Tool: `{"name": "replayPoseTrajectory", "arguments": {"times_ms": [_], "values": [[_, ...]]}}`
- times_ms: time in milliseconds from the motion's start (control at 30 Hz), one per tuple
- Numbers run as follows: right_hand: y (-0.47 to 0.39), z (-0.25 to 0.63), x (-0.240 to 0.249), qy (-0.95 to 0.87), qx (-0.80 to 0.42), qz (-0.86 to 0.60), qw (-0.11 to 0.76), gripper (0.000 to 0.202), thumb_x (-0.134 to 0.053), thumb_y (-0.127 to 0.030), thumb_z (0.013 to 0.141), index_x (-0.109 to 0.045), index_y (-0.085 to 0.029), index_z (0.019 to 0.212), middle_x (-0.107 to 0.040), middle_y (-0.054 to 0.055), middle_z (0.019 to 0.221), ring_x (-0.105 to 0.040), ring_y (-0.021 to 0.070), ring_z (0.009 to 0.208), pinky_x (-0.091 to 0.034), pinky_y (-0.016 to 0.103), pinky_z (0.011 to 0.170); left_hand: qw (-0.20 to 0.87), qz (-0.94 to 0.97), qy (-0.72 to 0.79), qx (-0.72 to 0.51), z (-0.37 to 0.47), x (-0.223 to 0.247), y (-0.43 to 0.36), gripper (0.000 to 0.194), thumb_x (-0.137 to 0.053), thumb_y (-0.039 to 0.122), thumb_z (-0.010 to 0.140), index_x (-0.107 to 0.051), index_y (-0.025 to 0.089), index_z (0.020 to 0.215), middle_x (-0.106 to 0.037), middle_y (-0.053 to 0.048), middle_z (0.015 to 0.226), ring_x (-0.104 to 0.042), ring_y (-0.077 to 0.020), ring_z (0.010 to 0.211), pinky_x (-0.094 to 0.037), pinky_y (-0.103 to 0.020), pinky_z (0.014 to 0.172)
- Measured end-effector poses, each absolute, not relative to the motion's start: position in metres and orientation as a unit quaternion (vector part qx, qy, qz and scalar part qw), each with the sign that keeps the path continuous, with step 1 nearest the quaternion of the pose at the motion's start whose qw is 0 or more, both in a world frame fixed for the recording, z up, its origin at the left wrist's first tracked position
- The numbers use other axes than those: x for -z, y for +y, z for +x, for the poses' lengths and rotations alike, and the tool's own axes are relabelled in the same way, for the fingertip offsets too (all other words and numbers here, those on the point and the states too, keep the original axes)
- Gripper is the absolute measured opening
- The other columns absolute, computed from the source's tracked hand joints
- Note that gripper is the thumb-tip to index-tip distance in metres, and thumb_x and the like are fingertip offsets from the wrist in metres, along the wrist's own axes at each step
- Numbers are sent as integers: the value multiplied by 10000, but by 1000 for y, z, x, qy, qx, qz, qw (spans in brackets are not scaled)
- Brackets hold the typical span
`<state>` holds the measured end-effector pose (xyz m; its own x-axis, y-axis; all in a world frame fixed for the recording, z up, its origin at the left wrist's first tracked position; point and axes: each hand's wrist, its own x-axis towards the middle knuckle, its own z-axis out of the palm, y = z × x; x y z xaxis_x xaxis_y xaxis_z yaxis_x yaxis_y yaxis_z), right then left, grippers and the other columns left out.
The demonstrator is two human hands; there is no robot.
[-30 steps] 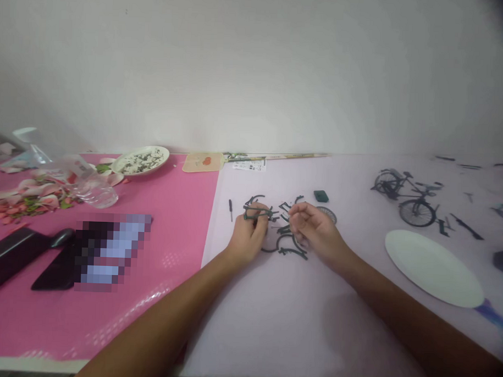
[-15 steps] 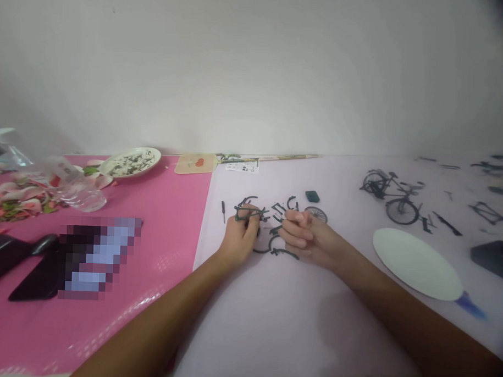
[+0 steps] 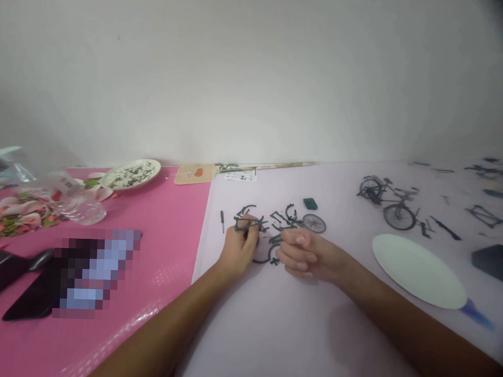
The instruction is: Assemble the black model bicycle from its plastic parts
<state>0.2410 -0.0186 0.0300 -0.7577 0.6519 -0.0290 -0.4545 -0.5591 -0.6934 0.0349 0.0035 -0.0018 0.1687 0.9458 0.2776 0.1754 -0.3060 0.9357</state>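
My left hand (image 3: 239,246) is closed on a dark green model bicycle frame (image 3: 242,224), held between thumb and fingers. Just to its right, my right hand (image 3: 301,253) has its fingers curled together; whatever is in them, if anything, is hidden. Around and beyond the hands lie small dark model parts: a spoked wheel (image 3: 314,223), a green block (image 3: 310,204) and a curved fender piece (image 3: 262,260). A small screwdriver (image 3: 222,221) lies left of my left hand.
An assembled model bicycle (image 3: 387,201) stands at the right, behind a white oval plate (image 3: 419,270). More dark parts lie far right. On the pink cloth at left are a phone (image 3: 29,293), a clear bottle (image 3: 75,199), a patterned plate (image 3: 131,175) and artificial flowers (image 3: 28,211).
The view has tilted up slightly, so the table things sit lower. My right hand has moved slightly down towards the near side, over the dark parts. My left hand keeps its hold.
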Motion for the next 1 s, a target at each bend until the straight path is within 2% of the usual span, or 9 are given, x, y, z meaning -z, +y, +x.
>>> {"name": "replayPoseTrajectory", "arguments": {"times_ms": [100,300,467,633,767,1000], "values": [[-17,241,-27,-342,-865,-149,334,399,-820,-333,860,-446,-244,751,-335,-78,537,-360,135,548,-343,211,450,408,648,434,-475,35,3,3,309,-415,382,1058,-628,177,969,-498,24,659,-450,-127,584,-357,-248,563],[-17,239,-26,-331,-857,-133,373,463,-848,-461,844,-448,-243,761,-369,-76,556,-402,133,580,-350,195,445,393,657,433,-476,35,3,4,297,-414,356,1058,-627,180,950,-518,15,707,-455,-129,623,-365,-254,599],[-16,240,-26,-321,-858,-147,373,472,-844,-467,848,-443,-238,751,-367,-75,571,-427,128,585,-354,196,445,385,663,432,-474,35,0,3,305,-419,355,1055,-638,176,942,-568,-10,760,-497,-142,678,-396,-261,642],[-17,240,-27,-303,-861,-172,371,451,-842,-441,852,-452,-237,752,-358,-70,572,-413,133,574,-344,207,431,387,666,430,-470,35,2,2,290,-416,347,1057,-633,185,953,-553,2,748,-482,-135,648,-379,-259,617],[-18,239,-27,-305,-860,-171,373,473,-864,-483,819,-465,-235,757,-369,-68,579,-403,131,571,-337,207,427,385,669,429,-470,35,3,3,279,-420,340,1056,-627,186,950,-554,2,742,-490,-136,656,-384,-260,623],[-17,240,-25,-314,-864,-148,363,456,-821,-493,864,-451,-242,773,-390,-63,599,-429,136,597,-369,208,456,381,671,425,-473,35,3,4,285,-421,344,1055,-629,180,949,-590,-12,781,-512,-143,686,-403,-266,649]]}}
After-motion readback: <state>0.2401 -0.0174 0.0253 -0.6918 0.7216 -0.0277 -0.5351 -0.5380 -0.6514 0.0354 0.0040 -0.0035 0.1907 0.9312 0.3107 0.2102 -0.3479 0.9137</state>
